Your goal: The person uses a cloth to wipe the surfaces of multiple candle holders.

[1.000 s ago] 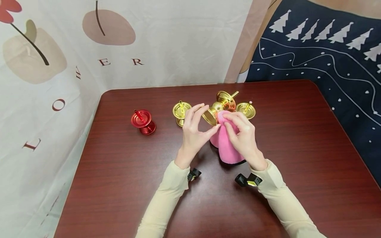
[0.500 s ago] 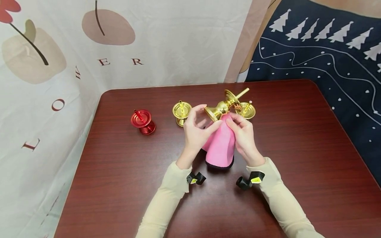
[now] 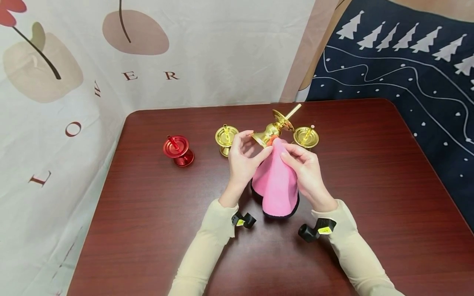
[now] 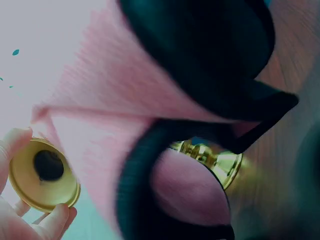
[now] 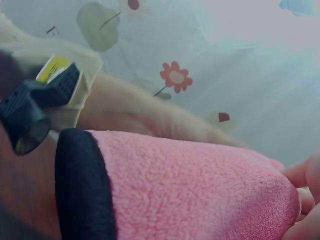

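Note:
A gold candlestick [image 3: 272, 132] is held tilted above the table, its stem pointing up and to the right. My left hand [image 3: 242, 162] grips it by the flared base; the left wrist view shows the fingers round the hollow underside of the base [image 4: 47, 172]. Against the candlestick's side lies a pink cloth with dark edging [image 3: 277, 181], hanging down in folds. My right hand [image 3: 305, 170] pinches the cloth near its top, close to the base. In the right wrist view the cloth [image 5: 200, 185] covers most of the candlestick and much of the scene.
A red candlestick [image 3: 178, 150] stands upright at the left on the brown table [image 3: 148, 230]. Two more gold candlesticks stand behind the hands, a left one [image 3: 226, 137] and a right one [image 3: 306, 137]. Printed curtains [image 3: 222, 53] hang along the far side.
The gold candlestick first rose and turned, showing more of its side, then shifted slightly left. The cloth swung left and then partly back right, with the right hand moving along with it.

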Motion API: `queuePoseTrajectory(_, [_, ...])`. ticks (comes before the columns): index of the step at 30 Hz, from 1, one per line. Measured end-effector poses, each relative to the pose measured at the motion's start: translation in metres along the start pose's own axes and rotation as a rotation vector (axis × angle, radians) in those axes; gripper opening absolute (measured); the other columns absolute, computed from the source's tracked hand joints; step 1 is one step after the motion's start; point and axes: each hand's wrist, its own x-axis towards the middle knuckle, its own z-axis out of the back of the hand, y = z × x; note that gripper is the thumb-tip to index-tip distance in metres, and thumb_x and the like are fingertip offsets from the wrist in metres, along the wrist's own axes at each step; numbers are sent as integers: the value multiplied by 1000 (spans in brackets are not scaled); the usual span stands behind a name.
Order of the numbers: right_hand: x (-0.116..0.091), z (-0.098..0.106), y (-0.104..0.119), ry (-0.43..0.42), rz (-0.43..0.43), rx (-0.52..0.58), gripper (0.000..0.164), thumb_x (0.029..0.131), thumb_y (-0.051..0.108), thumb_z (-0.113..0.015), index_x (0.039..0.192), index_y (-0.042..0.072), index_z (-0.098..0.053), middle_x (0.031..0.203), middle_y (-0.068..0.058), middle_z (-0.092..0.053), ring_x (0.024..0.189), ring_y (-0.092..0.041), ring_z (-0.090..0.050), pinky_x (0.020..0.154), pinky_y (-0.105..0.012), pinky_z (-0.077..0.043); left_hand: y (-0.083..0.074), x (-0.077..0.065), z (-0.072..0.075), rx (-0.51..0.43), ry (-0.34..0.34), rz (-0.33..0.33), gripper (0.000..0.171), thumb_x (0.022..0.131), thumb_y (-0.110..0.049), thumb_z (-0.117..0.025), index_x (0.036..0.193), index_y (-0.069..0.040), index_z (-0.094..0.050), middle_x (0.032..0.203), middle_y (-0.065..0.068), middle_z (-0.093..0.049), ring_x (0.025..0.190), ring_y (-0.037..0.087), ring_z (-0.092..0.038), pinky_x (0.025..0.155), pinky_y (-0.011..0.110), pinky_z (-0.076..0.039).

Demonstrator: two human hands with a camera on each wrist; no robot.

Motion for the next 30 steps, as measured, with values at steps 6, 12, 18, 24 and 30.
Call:
queuePoseTrajectory(6, [0, -1, 1, -135, 36, 124, 36, 88, -11, -50, 90, 17, -72, 84, 0, -67, 73, -9, -63, 63, -20, -52, 3, -1, -2, -169, -46, 135, 43, 72, 11, -69, 110, 8, -50, 93, 7, -60, 83, 11, -60, 84, 29, -50])
queuePoseTrajectory(12, [5, -1, -3, -224, -10, 168, 32, 88, -10, -51, 87, 16, -70, 80, -1, -63, 71, -9, -61, 63, -19, -51, -1, -4, -6, -200, 18, 226, 43, 75, 11, -66, 114, 10, -48, 91, 4, -63, 81, 10, -60, 74, 22, -48])
queuePoseTrajectory(18, [5, 0, -5, -253, 25, 156, 27, 87, -9, -54, 88, 14, -69, 81, -2, -61, 72, -10, -61, 64, -19, -51, -3, -3, -5, -164, 162, 289, 43, 77, 9, -64, 118, 10, -52, 106, 17, -63, 84, 9, -59, 73, 21, -47])
queuePoseTrajectory(24, [5, 1, -8, -254, 47, 115, 31, 87, -10, -54, 88, 16, -70, 81, -1, -62, 72, -10, -60, 64, -19, -51, -2, 3, -2, -116, 220, 345, 37, 76, 8, -65, 112, 12, -57, 106, 18, -64, 81, 7, -58, 72, 19, -46])
queuePoseTrajectory(30, [4, 0, -11, -246, 94, 92, 30, 86, -11, -53, 90, 14, -69, 83, -2, -63, 73, -10, -60, 64, -19, -51, -1, 7, -1, -78, 232, 309, 30, 77, 6, -66, 105, 13, -60, 98, 14, -65, 74, 4, -57, 67, 18, -47])
